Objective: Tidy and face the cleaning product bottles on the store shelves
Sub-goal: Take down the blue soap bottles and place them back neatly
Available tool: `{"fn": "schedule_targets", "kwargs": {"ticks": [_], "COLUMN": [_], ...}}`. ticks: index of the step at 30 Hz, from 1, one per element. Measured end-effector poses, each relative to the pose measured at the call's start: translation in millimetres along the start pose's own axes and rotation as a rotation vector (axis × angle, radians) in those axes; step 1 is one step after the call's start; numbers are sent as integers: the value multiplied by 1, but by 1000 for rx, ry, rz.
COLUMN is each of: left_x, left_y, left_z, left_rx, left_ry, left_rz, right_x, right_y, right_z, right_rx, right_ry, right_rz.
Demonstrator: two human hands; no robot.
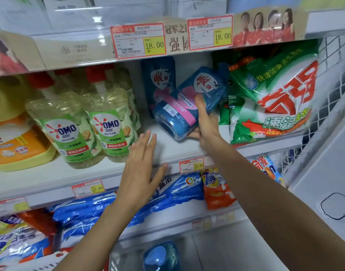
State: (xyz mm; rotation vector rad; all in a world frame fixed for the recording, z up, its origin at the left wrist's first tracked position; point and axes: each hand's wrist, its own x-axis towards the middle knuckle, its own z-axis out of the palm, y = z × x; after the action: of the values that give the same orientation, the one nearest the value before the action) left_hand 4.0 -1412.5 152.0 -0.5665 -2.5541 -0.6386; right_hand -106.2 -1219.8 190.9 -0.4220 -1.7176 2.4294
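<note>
A blue detergent bottle (pixel 184 106) with a pink label is tilted, its base toward me and its top leaning back to the right, just above the middle shelf (pixel 173 147). My right hand (pixel 205 122) grips its lower right side. A second blue bottle (pixel 158 83) of the same brand stands upright behind it. My left hand (pixel 142 165) hovers flat with its fingers apart over the shelf's front edge, holding nothing. Two clear OMO bottles (pixel 109 118) with red caps stand to the left.
A large green and white washing powder bag (pixel 271 98) leans at the right of the shelf. A yellow and orange jug (pixel 13 133) stands at far left. Blue bags (pixel 113 204) and an orange Tide bag (pixel 216 188) fill the shelf below. Price tags (pixel 138 41) hang overhead.
</note>
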Motion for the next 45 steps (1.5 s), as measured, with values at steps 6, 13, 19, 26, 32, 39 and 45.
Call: {"fn": "schedule_targets", "kwargs": {"ticks": [6, 13, 19, 26, 32, 39, 45], "left_x": [6, 5, -45, -77, -85, -91, -94], "left_y": [14, 49, 53, 69, 94, 72, 72], "left_z": [-24, -39, -30, -30, -15, -25, -26], "left_rx": [-313, -1018, -1185, -1000, -579, -1043, -1252], "left_ry": [110, -51, 51, 15, -39, 4, -281], "left_rz": [-189, -495, -570, -537, -471, -586, -508], "right_x": [-27, -106, -143, -165, -183, -188, -176], "right_y": [1, 2, 7, 33, 49, 17, 43], "right_z": [-18, -37, -51, -65, -72, -76, -76], "right_rx": [-54, -225, -378, -183, -489, -309, 53], "right_ry": [-113, -252, -415, -329, -139, -277, -511], "right_rz": [-9, -76, -125, -151, -246, -223, 91]}}
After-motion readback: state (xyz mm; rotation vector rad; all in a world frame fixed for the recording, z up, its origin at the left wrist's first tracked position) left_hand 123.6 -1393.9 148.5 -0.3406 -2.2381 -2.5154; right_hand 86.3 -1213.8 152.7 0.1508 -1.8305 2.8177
